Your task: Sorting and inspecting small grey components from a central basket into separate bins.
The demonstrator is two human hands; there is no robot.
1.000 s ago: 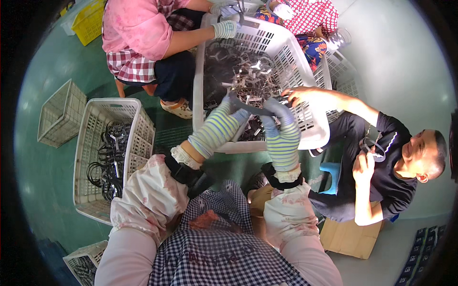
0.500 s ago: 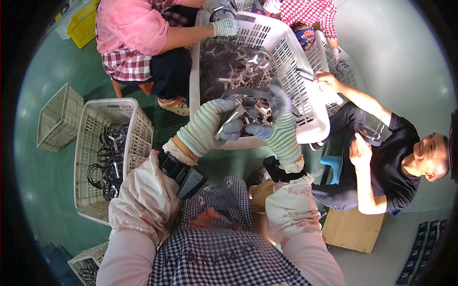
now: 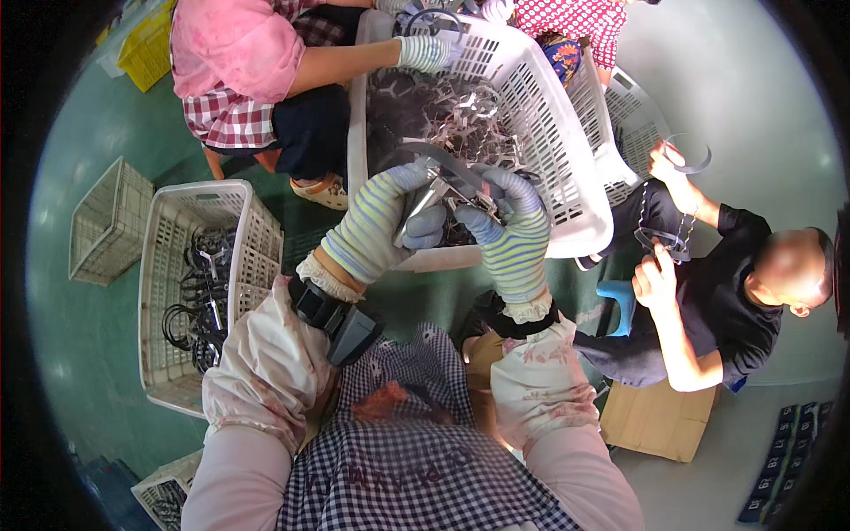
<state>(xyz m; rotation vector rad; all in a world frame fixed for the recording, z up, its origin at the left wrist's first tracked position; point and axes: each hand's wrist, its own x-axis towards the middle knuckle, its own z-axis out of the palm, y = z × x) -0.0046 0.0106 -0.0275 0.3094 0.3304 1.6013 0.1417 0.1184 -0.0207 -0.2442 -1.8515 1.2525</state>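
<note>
remotely, i see the left hand [image 3: 381,212] and right hand [image 3: 516,226] gripping 1 dark band [image 3: 453,166] above the white crate [image 3: 574,177], seemingly to steady it.

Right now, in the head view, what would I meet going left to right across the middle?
Grey lattice crate, narrow white plastic basket, gloved left hand, dark curved band, gloved right hand, blue stool, co-worker's black T-shirt.

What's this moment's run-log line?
left hand: holding silver metal piece | right hand: holding dark band | metal parts: in large white basket
</note>
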